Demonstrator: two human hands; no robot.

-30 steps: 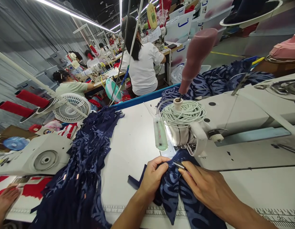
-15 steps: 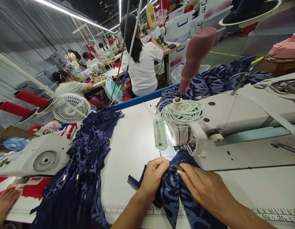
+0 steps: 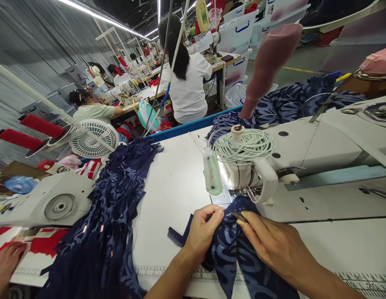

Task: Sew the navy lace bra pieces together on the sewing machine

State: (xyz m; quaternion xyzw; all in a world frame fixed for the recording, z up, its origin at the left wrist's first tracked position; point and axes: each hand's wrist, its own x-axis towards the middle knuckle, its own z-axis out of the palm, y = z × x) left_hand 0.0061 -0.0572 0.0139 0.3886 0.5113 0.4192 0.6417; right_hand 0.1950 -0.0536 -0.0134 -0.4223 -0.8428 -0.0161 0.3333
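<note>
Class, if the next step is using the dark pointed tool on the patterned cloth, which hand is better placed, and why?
Probably the right hand: it holds the dark pointed tool, tip at the patterned cloth, while the left hand pinches the cloth.

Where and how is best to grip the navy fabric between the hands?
Probably pinch the navy fabric by its left tapering end, from the near side: it narrows toward the person, while left hand and right hand flank its top.
</note>
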